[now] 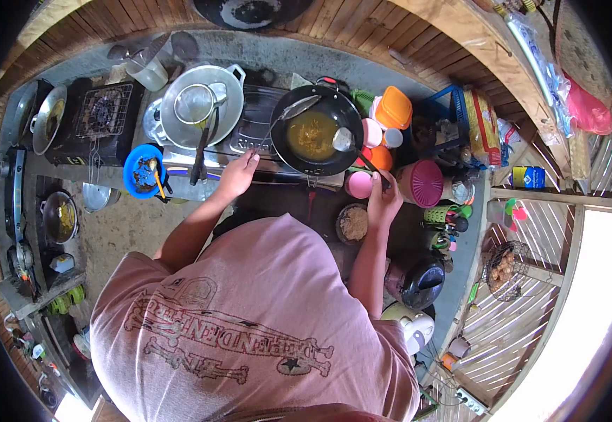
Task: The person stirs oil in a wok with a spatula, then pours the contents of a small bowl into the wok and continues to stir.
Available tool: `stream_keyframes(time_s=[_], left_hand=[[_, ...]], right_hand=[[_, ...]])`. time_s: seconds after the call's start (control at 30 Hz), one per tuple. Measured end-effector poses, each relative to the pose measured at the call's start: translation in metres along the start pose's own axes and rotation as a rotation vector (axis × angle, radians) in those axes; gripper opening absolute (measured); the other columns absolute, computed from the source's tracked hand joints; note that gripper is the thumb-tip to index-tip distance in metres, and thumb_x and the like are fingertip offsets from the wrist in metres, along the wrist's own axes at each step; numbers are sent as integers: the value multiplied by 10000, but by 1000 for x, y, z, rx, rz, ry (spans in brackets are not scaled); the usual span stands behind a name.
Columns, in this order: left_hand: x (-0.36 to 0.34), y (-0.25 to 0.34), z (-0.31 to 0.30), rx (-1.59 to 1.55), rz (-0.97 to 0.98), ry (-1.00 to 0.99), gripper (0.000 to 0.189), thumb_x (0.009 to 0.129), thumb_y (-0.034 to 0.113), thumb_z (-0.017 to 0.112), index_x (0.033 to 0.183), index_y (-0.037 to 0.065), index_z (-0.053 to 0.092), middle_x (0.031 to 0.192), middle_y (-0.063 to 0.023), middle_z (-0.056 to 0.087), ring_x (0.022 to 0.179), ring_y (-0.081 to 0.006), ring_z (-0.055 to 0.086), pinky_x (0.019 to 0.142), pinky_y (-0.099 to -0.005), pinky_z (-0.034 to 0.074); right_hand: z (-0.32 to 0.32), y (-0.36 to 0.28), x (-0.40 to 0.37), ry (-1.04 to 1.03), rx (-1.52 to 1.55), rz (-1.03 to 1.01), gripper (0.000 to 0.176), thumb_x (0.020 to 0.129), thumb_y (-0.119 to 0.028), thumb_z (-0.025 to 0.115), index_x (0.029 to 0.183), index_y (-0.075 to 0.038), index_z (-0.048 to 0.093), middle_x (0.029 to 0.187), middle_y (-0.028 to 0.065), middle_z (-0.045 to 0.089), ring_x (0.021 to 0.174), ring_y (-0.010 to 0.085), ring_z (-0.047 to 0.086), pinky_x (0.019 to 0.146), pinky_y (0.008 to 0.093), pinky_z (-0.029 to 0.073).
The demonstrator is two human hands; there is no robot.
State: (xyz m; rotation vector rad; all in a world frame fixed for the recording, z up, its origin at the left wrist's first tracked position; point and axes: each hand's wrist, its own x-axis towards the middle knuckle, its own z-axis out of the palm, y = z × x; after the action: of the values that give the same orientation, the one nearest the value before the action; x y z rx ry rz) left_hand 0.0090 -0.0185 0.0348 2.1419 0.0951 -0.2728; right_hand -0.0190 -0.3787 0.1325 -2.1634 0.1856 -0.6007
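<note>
A black wok [316, 131] sits on the stove, with yellowish oil and browned bits of food inside. My right hand [384, 198] is closed around the dark handle of a ladle [343, 139], whose bowl rests at the wok's right inner side. At the wok's left, my left hand [240, 174] is closed on the thin handle end of a metal turner [301, 107]; the turner's head lies over the wok's upper left rim. Below the wok, near my right forearm, stands a bowl of pale crumbly food [353, 222].
Left of the wok, a large metal pot [233, 116] bears a strainer [195, 104]. A blue bowl [136, 184] holds dark food and a spoon. Orange [393, 107] and pink containers [420, 183] crowd the right side. A grill rack [105, 110] is at far left.
</note>
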Motion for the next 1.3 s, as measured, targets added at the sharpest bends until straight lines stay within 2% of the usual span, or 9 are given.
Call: stream_keyframes(time_s=[0.2, 0.3, 0.37, 0.5, 0.57, 0.77, 0.9, 0.97, 1.3], left_hand=[[2, -17, 6, 36, 35, 23, 501, 1097, 440, 431, 1415, 84, 582, 1197, -269, 687, 1160, -452, 643, 980, -463, 499], [1, -20, 8, 23, 49, 35, 505, 1097, 442, 429, 1414, 79, 582, 1217, -274, 683, 1176, -454, 637, 991, -462, 498], [1, -23, 10, 24, 59, 42, 510, 1097, 443, 426, 1416, 75, 579, 1240, -278, 674, 1198, -452, 628, 1005, -461, 492], [-2, -13, 4, 22, -14, 5, 512, 1097, 445, 425, 1417, 75, 577, 1246, -277, 672, 1204, -452, 625, 1007, -461, 490], [-2, -13, 4, 5, -8, 13, 506, 1097, 442, 429, 1416, 78, 579, 1249, -272, 672, 1203, -452, 626, 1004, -462, 492], [0, -12, 3, -34, 19, 40, 525, 1078, 436, 451, 1395, 39, 583, 1199, -302, 673, 1174, -480, 618, 987, -494, 497], [2, -14, 5, -11, 24, 65, 510, 1077, 430, 456, 1383, 45, 595, 1189, -301, 675, 1169, -477, 622, 987, -499, 496], [2, -15, 5, 7, -1, 21, 491, 1096, 433, 437, 1415, 92, 588, 1225, -265, 680, 1177, -447, 638, 985, -458, 498], [0, -10, 3, 19, -14, -5, 508, 1094, 449, 433, 1418, 86, 580, 1211, -272, 681, 1171, -454, 639, 987, -459, 498]], right_hand=[[8, 14, 1, 3, 42, 312, 195, 983, -153, 724, 1069, 22, 728, 890, 56, 736, 792, 137, 678, 756, 291, 539], [24, 46, -5, 53, 187, 336, 220, 1002, -184, 709, 1045, 31, 718, 875, 44, 722, 768, 115, 661, 710, 272, 529], [32, 56, -8, 38, 383, 480, 216, 1012, -191, 696, 1036, 23, 714, 874, 47, 722, 761, 116, 654, 705, 270, 524], [43, 68, -15, 43, 437, 398, 244, 1027, -170, 674, 1162, 32, 688, 867, 80, 759, 746, 108, 688, 710, 257, 537], [42, 69, -17, 63, 275, 210, 243, 1027, -165, 675, 1177, 27, 689, 906, 78, 760, 810, 118, 706, 747, 262, 544], [21, 23, -9, 48, 284, 195, 216, 1015, -118, 683, 1164, 38, 694, 971, 97, 749, 875, 141, 716, 828, 286, 560], [16, 36, -7, 55, 227, 125, 213, 1006, -100, 688, 1160, 47, 693, 1001, 112, 743, 876, 147, 718, 839, 291, 564], [15, 35, -7, 99, 302, 214, 207, 993, -98, 708, 1138, 50, 709, 1001, 62, 729, 882, 113, 677, 814, 270, 550], [37, 71, -18, 76, 373, 505, 169, 1011, -133, 693, 1061, 28, 704, 916, 44, 724, 796, 100, 671, 749, 243, 533]])
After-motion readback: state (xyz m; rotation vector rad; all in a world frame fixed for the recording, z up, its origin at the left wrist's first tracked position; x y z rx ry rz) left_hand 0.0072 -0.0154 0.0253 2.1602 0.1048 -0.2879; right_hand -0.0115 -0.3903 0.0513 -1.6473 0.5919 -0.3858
